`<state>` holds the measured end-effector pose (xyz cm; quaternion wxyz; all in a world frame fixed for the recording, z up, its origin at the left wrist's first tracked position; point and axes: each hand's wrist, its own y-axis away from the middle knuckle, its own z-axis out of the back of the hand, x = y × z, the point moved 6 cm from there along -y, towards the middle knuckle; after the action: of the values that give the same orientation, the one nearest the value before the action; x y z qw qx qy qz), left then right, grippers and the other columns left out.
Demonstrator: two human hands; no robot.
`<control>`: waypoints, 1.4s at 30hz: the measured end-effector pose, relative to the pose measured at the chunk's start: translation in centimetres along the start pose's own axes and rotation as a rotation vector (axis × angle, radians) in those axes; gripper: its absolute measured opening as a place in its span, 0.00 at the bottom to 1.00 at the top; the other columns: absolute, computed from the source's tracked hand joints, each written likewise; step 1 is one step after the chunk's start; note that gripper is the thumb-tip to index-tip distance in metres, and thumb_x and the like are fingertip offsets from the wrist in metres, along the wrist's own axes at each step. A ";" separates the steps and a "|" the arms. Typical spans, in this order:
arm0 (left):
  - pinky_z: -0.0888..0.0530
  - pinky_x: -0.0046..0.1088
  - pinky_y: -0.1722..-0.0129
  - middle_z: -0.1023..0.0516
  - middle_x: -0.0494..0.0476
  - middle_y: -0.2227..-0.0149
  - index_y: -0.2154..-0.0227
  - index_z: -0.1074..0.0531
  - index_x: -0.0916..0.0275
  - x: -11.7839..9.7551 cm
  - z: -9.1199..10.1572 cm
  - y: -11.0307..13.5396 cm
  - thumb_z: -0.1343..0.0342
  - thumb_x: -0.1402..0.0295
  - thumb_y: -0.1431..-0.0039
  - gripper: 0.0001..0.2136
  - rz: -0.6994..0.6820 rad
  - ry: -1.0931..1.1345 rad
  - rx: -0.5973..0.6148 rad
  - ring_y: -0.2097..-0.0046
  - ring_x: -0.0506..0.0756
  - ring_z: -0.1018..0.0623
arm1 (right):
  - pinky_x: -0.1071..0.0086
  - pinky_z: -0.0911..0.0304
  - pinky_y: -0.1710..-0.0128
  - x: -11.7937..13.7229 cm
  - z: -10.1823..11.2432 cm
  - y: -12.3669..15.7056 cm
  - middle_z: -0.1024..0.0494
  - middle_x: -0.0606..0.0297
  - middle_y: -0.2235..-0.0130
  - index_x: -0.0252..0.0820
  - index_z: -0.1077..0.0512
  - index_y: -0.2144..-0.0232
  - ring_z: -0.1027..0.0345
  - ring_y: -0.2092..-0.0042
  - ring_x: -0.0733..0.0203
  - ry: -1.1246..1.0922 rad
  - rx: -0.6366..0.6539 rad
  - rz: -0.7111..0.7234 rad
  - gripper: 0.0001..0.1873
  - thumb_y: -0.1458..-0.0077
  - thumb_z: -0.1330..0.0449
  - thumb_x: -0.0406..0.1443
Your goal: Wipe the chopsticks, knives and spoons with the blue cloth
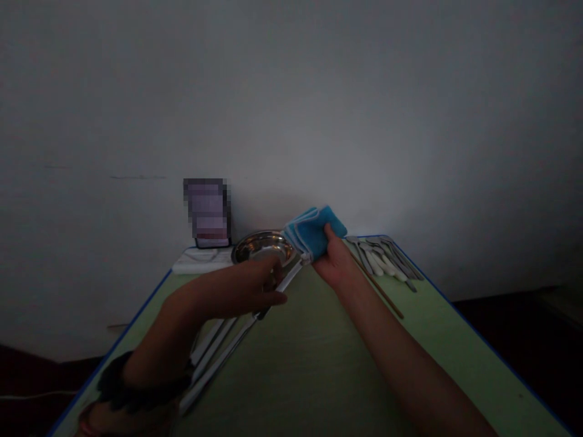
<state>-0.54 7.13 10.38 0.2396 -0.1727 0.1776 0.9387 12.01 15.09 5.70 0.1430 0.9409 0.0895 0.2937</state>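
A folded blue cloth [314,233] with pale edging is gripped in my right hand [334,258], thumb on top. From the cloth's lower corner a flat silver knife [290,278] slants down to the left; its upper end is hidden by the cloth. My left hand [257,282] is closed around the knife's lower part, thumb and fingers on either side. Below that hand, several long metal utensils [218,358] lie on the table, partly covered by my left forearm. Just behind my left hand stands a shiny round metal bowl [246,246].
The green table [314,364] has a blue edge and meets a pale wall. A phone with a blurred screen [209,212] leans there behind a white slab [195,261]. To the right lie a brown chopstick [385,295] and several spoons and forks [387,261], some white-handled.
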 end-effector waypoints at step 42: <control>0.33 0.31 0.72 0.25 0.60 0.68 0.64 0.35 0.64 0.4 0.9 -0.8 0.62 0.60 0.38 0.15 0.069 -0.181 -0.153 0.70 0.57 0.25 | 0.65 0.34 0.55 -0.2 -0.3 0.7 0.22 0.63 0.64 0.37 0.34 0.55 0.28 0.64 0.64 0.018 -0.012 -0.051 0.13 0.42 0.51 0.34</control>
<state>-0.69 8.32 10.77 0.2082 -0.0985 0.0890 0.9690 11.72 14.48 6.03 0.1554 0.9347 0.1128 0.2991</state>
